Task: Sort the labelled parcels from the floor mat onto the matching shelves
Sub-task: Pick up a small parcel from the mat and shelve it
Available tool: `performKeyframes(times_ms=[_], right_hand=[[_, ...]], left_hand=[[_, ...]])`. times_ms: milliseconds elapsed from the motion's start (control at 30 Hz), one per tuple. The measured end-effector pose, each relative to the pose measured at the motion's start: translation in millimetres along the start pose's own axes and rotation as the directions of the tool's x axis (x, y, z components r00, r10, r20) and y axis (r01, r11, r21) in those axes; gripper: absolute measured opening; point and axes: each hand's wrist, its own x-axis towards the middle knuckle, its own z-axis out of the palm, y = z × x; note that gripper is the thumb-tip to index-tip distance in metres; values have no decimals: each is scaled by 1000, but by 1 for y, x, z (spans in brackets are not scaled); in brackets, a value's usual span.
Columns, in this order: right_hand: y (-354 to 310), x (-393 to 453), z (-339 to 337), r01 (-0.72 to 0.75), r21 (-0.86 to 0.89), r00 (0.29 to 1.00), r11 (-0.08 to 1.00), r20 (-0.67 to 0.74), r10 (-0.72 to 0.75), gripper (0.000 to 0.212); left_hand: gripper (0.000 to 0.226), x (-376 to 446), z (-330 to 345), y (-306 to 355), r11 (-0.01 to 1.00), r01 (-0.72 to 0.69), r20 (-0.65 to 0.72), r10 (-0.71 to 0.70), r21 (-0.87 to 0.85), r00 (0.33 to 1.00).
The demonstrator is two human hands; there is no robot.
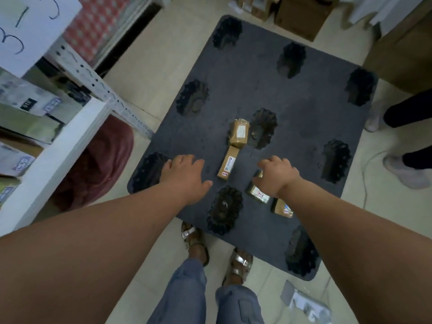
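the left hand [184,174] hangs over the dark floor mat [301,108] with its fingers straight and slightly spread, thumb out to the side, holding nothing; whether the fingertips touch the mat cannot be told. the right hand [275,176] is lower over a small taped parcel [258,192], fingers curled down toward it, but the hand covers the top of that parcel, so whether it actually grips it cannot be told.

four brown parcels lie on the mat. one long parcel [228,163] lies between the two hands, with a white label and a small handwritten tag at its near end. another parcel [239,133] lies just beyond it, almost touching, beside a sunken pocket in the mat. a fourth parcel [282,208] lies just beside the taped one, partly hidden by the right wrist.

the mat is grey, with dark scalloped pockets spread over it, and it lies on a pale tiled floor [149,69]. on the left stands a white metal shelf [58,148] holding boxes, with a handwritten paper sign [30,26] cut off by the edge; its figures look like 3 - 3 but are only partly in view. a dark red bag [98,160] sits under the shelf. cardboard boxes [301,17] stand past the far end of the mat. the person's jeans and silver sandals [239,265] show at the bottom, and another person's shoes [406,169] stand at the right. the tags on the parcels are too small to read.
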Motion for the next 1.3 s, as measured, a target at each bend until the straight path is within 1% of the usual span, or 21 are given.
performKeyframes(times_ms=[167,267,400,533,600,667,833,867,933,1000,1100,1200,1300], right_hand=[[-13,49,34,-6,106,999,994,46,1,49],[-11,78,63,-17,130,997,991,82,6,45],[1,125,103,-31,138,987,990,160,9,44],[9,173,147,-40,150,979,988,204,9,44],[9,199,168,-61,213,971,975,237,9,48],[8,224,187,-88,304,962,949,272,3,47],[4,276,221,-203,507,951,837,306,46,38],[3,283,226,-225,535,949,814,309,60,40],[1,297,236,-261,585,946,768,315,82,49],[-2,305,244,-278,633,946,723,312,90,54],[-10,311,250,-263,711,952,652,301,56,54],[-17,307,249,-272,775,951,571,307,37,56],[-20,296,244,-283,790,947,544,322,26,52]], left_hand=[[71,56,19,-17,999,37,81,-35,-16,996],[71,89,41,-16,999,47,117,-44,-25,992],[70,137,78,-7,999,45,134,-40,-31,990],[68,189,123,1,999,25,170,-21,-24,985],[66,214,147,7,997,45,211,-30,-67,977],[64,237,171,13,985,88,268,-45,-151,962],[56,281,216,19,901,220,358,-79,-374,931],[58,288,221,20,886,236,370,-80,-400,926],[63,302,229,20,853,263,384,-81,-450,920],[63,311,234,21,815,282,380,-83,-507,921],[54,318,242,23,714,300,364,-68,-633,929],[44,314,243,25,623,312,347,-69,-717,935],[39,306,242,22,538,348,353,-98,-767,930]])
